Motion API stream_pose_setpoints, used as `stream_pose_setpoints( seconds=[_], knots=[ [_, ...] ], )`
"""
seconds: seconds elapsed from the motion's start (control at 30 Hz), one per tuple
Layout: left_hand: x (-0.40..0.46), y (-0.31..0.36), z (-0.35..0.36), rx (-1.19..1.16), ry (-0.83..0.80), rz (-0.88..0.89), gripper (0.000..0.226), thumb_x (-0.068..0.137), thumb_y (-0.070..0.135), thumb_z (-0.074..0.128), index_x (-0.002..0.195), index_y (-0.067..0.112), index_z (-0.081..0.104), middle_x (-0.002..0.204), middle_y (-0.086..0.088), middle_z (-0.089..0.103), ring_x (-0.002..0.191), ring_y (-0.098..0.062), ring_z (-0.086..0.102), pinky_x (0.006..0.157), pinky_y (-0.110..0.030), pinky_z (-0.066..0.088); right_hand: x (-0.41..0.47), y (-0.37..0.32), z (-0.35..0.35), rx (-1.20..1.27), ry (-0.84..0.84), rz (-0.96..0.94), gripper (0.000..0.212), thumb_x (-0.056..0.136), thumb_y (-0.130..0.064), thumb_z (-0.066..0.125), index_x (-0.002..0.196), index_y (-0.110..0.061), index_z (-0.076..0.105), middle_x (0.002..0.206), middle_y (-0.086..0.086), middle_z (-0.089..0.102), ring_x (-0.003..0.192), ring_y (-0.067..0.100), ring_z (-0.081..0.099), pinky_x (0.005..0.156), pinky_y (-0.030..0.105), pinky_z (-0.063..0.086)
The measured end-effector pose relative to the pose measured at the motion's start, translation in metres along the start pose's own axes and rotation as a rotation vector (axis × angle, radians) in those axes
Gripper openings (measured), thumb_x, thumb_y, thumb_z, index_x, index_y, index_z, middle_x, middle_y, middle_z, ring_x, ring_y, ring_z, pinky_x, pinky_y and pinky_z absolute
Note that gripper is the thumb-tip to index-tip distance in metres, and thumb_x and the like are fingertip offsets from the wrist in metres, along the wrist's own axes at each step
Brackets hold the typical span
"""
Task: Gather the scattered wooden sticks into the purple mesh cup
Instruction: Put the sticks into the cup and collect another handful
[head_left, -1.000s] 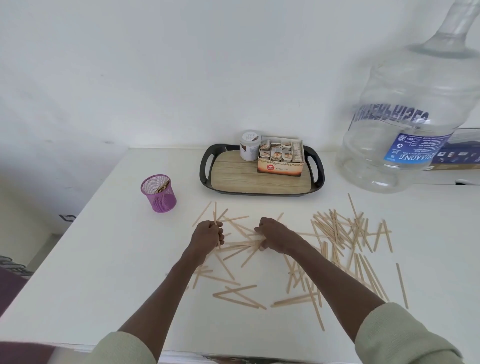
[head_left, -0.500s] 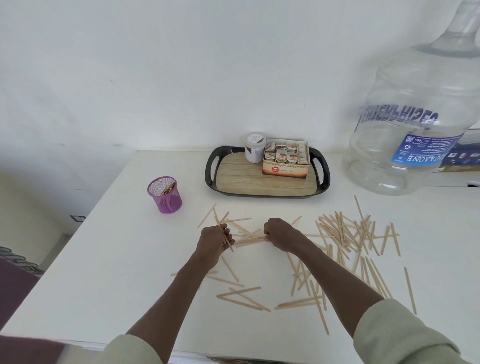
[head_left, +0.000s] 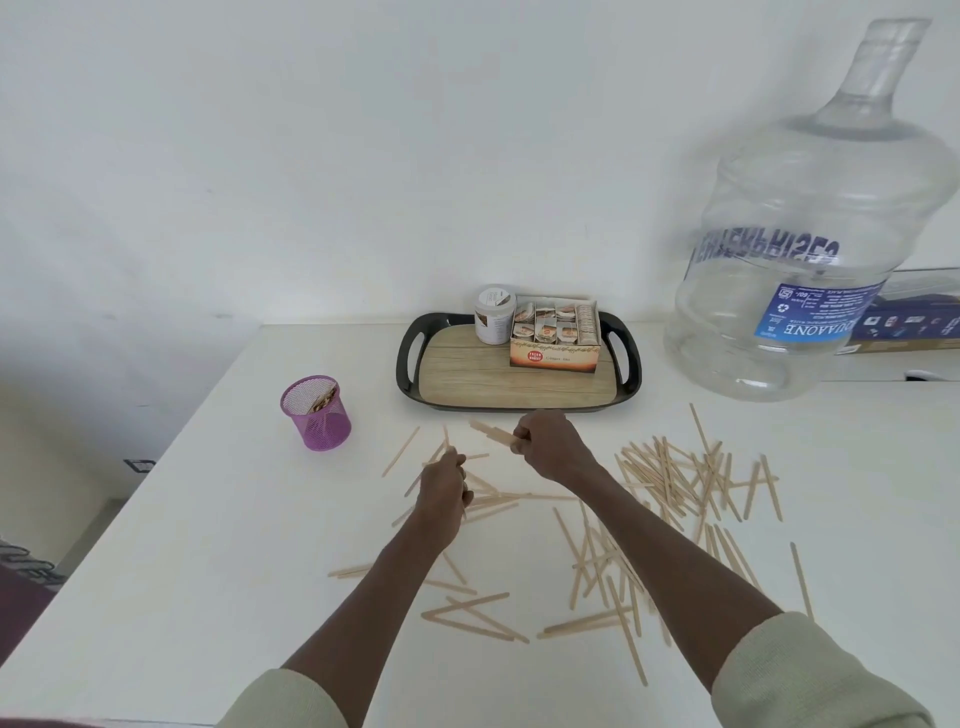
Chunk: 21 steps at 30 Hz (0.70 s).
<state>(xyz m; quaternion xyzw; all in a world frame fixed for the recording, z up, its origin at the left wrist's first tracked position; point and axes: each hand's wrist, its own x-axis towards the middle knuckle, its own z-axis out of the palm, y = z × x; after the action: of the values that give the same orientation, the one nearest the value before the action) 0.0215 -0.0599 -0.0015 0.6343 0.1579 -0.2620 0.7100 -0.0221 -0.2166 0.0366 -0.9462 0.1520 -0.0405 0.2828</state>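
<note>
Light, stiff, slippery wooden sticks (head_left: 670, 483) lie scattered across the counter (head_left: 208, 519) at centre-right, best pinched mid-length in bundles, as right hand (head_left: 550, 444) and left hand (head_left: 441, 486) fingers curl round several, purple mesh cup (head_left: 317, 413) centre-left.

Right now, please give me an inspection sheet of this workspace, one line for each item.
Surface: white table, sticks strewn over its middle and right.
Job's things: purple mesh cup upright at the left, a few sticks already inside; scattered wooden sticks lie flat, densest at the right.
Clutter: black tray holding a white jar and a box of sachets; large clear water bottle at the right.
Grippers: left hand grips sticks; right hand grips a small bundle above the table.
Cables: nothing seen.
Surroundings: white wall behind the table.
</note>
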Motion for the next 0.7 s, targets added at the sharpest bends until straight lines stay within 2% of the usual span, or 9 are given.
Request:
stream_pose_setpoints(
  seconds=[0.1,0.23,0.3,0.37,0.4,0.43,0.53,0.63,0.7],
  knots=[
    [-0.007,0.007,0.017,0.029,-0.085,0.008,0.055,0.097,0.061,0.038,0.103,0.009,0.056,0.069,0.003,0.035,0.057,-0.011,0.032,0.058,-0.025,0.034,0.003,-0.015,-0.008,0.068,0.049,0.008,0.009,0.084,-0.012,0.070,0.083,-0.006,0.076,0.070,0.003,0.067,0.059,0.014,0.056,0.055,0.024,0.037],
    [-0.016,0.016,0.035,-0.016,-0.206,-0.035,0.074,0.091,0.076,0.027,0.113,0.014,0.062,0.066,0.002,0.034,0.062,-0.011,0.035,0.066,-0.028,0.037,0.001,-0.035,-0.012,0.136,0.063,0.024,0.012,0.080,-0.012,0.072,0.073,-0.002,0.075,0.067,0.009,0.067,0.066,0.023,0.062,0.061,0.036,0.048],
    [-0.018,0.020,0.042,-0.119,-0.278,-0.027,0.072,0.093,0.072,0.025,0.108,0.016,0.067,0.072,-0.002,0.049,0.072,-0.013,0.050,0.076,-0.031,0.044,0.001,-0.042,-0.011,0.156,0.065,0.045,0.015,0.080,-0.011,0.072,0.070,-0.001,0.072,0.069,0.013,0.069,0.070,0.026,0.065,0.064,0.038,0.051],
    [-0.020,0.023,0.048,-0.293,-0.387,-0.025,0.068,0.100,0.062,0.023,0.119,0.010,0.063,0.102,-0.010,0.069,0.103,-0.019,0.063,0.098,-0.035,0.045,0.001,-0.048,-0.008,0.173,0.068,0.074,0.015,0.081,-0.011,0.068,0.072,0.001,0.072,0.073,0.013,0.071,0.074,0.026,0.067,0.068,0.037,0.053],
    [-0.022,0.025,0.052,-0.374,-0.422,-0.035,0.065,0.103,0.055,0.022,0.127,0.007,0.059,0.116,-0.014,0.068,0.116,-0.023,0.061,0.108,-0.037,0.041,0.001,-0.051,-0.007,0.182,0.074,0.089,0.016,0.083,-0.011,0.066,0.074,0.000,0.072,0.075,0.013,0.072,0.076,0.026,0.067,0.069,0.037,0.053],
    [-0.024,0.027,0.054,-0.438,-0.429,-0.051,0.060,0.106,0.049,0.022,0.132,0.005,0.055,0.122,-0.016,0.065,0.122,-0.024,0.058,0.113,-0.039,0.037,0.001,-0.053,-0.006,0.192,0.084,0.101,0.017,0.085,-0.012,0.064,0.076,-0.001,0.073,0.076,0.013,0.072,0.076,0.027,0.068,0.069,0.037,0.054],
    [-0.027,0.031,0.058,-0.519,-0.357,-0.079,0.048,0.109,0.032,0.026,0.135,0.002,0.052,0.107,-0.013,0.066,0.119,-0.023,0.056,0.113,-0.035,0.036,0.000,-0.057,-0.004,0.207,0.110,0.117,0.020,0.089,-0.013,0.060,0.082,-0.004,0.077,0.080,0.014,0.073,0.077,0.027,0.068,0.070,0.036,0.056],
    [-0.025,0.029,0.059,-0.484,-0.319,-0.062,0.042,0.109,0.026,0.027,0.129,0.000,0.053,0.107,-0.014,0.064,0.117,-0.024,0.056,0.112,-0.034,0.038,0.002,-0.054,-0.002,0.236,0.079,0.104,0.023,0.089,-0.008,0.057,0.082,-0.002,0.078,0.081,0.016,0.074,0.077,0.027,0.068,0.070,0.035,0.056],
    [-0.021,0.027,0.059,-0.416,-0.266,-0.028,0.040,0.109,0.027,0.026,0.121,0.002,0.054,0.102,-0.016,0.062,0.103,-0.024,0.061,0.096,-0.032,0.046,0.002,-0.050,-0.003,0.287,0.030,0.074,0.022,0.087,-0.004,0.057,0.085,-0.003,0.079,0.081,0.016,0.074,0.074,0.023,0.066,0.066,0.033,0.053]
  ],
)
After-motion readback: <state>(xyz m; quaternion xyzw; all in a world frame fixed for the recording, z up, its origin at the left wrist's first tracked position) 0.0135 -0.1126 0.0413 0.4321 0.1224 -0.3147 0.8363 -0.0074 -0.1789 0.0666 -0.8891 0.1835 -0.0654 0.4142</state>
